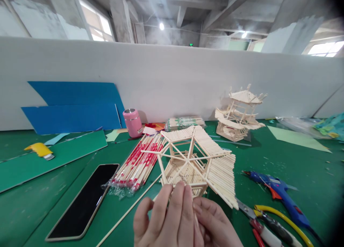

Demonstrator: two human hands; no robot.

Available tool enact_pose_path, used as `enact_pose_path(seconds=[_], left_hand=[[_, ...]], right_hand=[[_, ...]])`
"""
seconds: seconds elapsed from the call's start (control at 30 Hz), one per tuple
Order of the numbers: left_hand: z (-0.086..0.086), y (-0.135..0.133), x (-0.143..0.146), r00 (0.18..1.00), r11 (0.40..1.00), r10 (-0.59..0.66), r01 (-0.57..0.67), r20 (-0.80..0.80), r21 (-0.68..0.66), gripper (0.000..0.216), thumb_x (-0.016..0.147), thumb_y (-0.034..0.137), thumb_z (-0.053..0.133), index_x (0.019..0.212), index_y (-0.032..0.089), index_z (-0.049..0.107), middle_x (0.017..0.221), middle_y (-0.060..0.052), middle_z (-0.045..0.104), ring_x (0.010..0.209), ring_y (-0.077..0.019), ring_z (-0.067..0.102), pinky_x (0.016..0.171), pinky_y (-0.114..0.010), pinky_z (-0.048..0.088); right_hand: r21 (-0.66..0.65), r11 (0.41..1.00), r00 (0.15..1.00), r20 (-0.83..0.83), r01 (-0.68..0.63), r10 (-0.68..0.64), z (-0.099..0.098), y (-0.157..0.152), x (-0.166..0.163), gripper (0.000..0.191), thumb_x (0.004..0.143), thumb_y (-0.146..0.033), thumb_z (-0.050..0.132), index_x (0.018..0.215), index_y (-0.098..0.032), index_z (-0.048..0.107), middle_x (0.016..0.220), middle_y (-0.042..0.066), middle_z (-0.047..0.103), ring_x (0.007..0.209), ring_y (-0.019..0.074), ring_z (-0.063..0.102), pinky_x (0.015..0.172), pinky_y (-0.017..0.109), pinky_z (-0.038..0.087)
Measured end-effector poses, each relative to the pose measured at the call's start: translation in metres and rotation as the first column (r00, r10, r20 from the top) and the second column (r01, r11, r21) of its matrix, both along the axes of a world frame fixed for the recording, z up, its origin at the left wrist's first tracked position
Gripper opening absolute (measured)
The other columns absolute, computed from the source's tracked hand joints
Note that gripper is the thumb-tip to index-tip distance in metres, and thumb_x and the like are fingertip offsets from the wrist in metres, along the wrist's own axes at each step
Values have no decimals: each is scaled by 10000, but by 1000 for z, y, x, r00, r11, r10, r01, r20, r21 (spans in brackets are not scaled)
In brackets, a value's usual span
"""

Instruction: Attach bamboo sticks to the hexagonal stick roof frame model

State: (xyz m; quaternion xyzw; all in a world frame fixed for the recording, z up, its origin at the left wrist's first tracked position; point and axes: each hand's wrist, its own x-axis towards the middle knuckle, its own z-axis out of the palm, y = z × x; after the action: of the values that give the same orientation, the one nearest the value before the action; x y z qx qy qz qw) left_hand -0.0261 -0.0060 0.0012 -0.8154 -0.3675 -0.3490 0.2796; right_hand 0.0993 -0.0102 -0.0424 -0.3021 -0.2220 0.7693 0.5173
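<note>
A pavilion model (220,175) made of thin wooden sticks stands in front of me, with slatted roof panels on its back and right sides. My left hand (166,218) is closed at its front edge, fingers pressed together against the frame. Close beside it, my right hand (215,222) has thumb and fingers pinched together; what lies between them is hidden. A single long stick (129,211) lies on the table just left of my hands. Behind it is a plastic-wrapped bundle of red-and-white-marked sticks (139,161).
At left are a phone (83,200), a yellow cutter (40,150) and blue boards (72,116). A pink flask (132,123) stands behind. On the right lie a blue glue gun (282,193) and pliers (268,218); a finished-looking tiered stick model (239,114) stands farther back.
</note>
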Motion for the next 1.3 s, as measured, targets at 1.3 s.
enact_pose_path(seconds=[1.3], left_hand=[[1, 6, -3, 1000, 966, -4, 11, 25, -258, 286, 816, 151, 455, 1028, 80, 632, 1005, -130, 690, 981, -303, 497, 789, -449, 337]], right_hand=[[-26, 993, 992, -41, 117, -118, 11, -4, -9, 330, 576, -343, 764, 475, -146, 518, 336, -79, 414, 329, 16, 258, 385, 175, 143]])
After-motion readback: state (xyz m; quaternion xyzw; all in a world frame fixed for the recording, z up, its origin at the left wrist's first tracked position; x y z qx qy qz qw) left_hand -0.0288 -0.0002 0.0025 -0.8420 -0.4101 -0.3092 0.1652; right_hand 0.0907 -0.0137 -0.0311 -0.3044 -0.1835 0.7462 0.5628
